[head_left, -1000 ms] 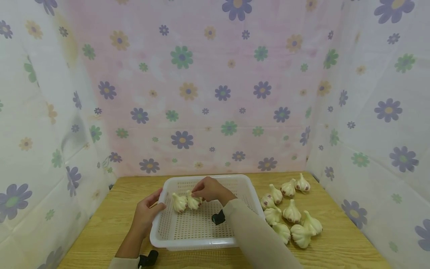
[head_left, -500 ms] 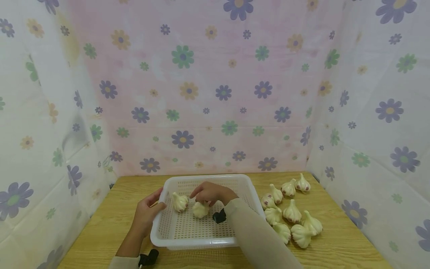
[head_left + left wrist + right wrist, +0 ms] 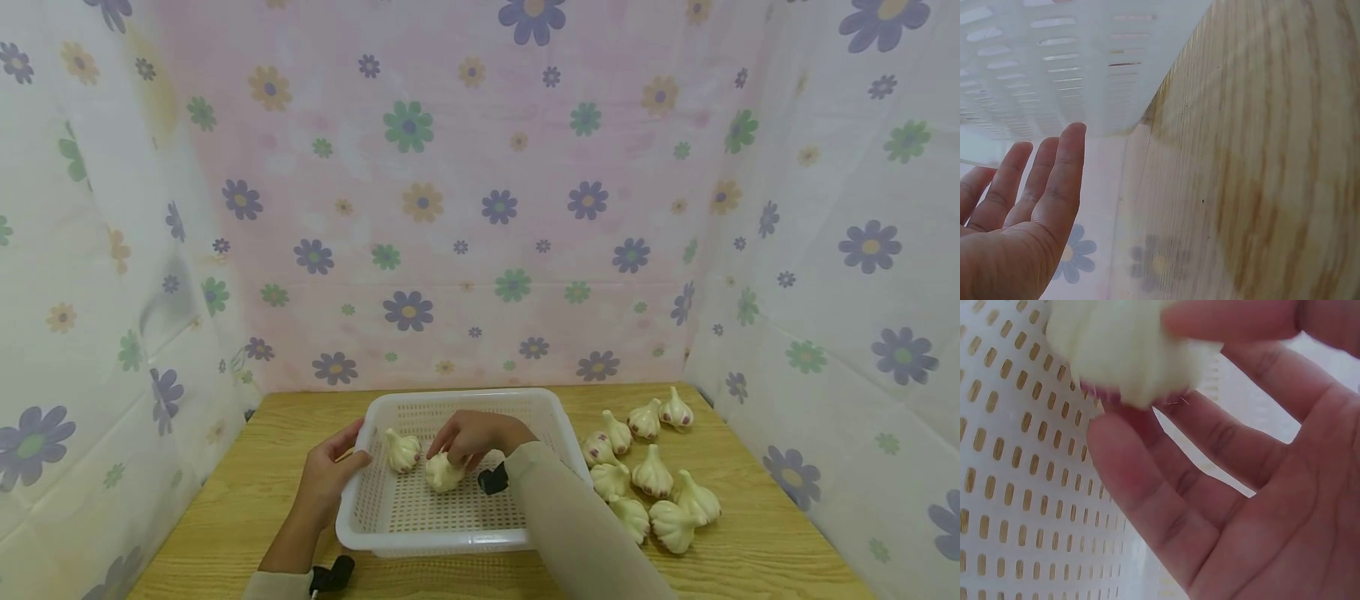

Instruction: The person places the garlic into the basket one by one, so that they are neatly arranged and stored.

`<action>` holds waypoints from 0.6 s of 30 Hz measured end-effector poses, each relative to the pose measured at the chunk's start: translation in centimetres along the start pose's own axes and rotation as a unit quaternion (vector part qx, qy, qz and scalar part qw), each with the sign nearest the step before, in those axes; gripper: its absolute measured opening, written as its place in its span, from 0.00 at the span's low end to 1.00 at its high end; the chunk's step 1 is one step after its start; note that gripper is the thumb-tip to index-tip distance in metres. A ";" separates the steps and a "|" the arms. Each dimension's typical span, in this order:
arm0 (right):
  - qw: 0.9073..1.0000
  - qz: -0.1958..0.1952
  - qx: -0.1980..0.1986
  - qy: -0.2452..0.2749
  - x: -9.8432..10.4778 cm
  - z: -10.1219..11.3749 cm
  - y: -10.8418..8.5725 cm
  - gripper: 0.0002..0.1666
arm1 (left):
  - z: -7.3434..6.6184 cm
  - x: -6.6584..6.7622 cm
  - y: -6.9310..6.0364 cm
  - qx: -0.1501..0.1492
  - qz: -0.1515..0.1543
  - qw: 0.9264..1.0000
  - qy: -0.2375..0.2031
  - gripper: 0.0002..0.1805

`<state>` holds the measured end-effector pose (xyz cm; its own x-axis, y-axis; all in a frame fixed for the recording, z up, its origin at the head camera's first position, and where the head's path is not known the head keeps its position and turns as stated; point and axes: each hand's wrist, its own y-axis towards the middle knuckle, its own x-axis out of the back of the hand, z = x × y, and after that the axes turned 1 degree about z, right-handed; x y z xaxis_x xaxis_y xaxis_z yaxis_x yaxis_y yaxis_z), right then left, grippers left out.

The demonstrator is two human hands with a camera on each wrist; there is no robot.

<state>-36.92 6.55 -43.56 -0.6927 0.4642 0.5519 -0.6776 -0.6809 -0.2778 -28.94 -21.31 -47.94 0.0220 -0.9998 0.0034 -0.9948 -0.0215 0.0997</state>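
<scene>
A: Since a second ago, one round, cream garlic bulb with a purplish base has shifted toward the person, away from a second bulb. Where is it?

B: Inside the white, rectangular, perforated plastic basket, pinched by the right hand. The left hand grips the rim.

A: Others?

B: Nine bulbs on the brown wooden table, right of the basket.

No txt, label, brand, no. or sign can be read in head, L-wrist or R-wrist view: nothing legible is shown on basket, garlic bulbs, surface or blk wrist devices; on backdrop only flower motifs are printed, w/o lettering.
</scene>
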 end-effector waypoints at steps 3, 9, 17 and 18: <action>1.000 -0.004 -0.003 0.010 0.0 0.0 -0.1 0.24 | -0.1 0.0 0.0 -0.001 0.000 1.000 -0.001 0.34; 0.999 -0.037 -0.007 0.016 0.2 -0.1 -0.2 0.19 | 0.0 -0.1 -0.1 0.003 -0.002 1.000 0.001 0.34; 0.992 -0.104 -0.008 0.076 0.5 -0.5 0.3 0.17 | 0.2 0.0 0.1 0.002 -0.002 1.000 0.000 0.34; 0.990 -0.110 -0.011 0.088 0.4 -0.5 0.4 0.18 | 0.2 0.1 0.1 0.003 -0.003 1.000 0.001 0.34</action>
<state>-37.60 6.74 -43.81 -0.5591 0.6928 0.4555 -0.8205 -0.5413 -0.1839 -29.08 -21.40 -48.11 0.0277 -0.9996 0.0043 -0.9952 -0.0272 0.0945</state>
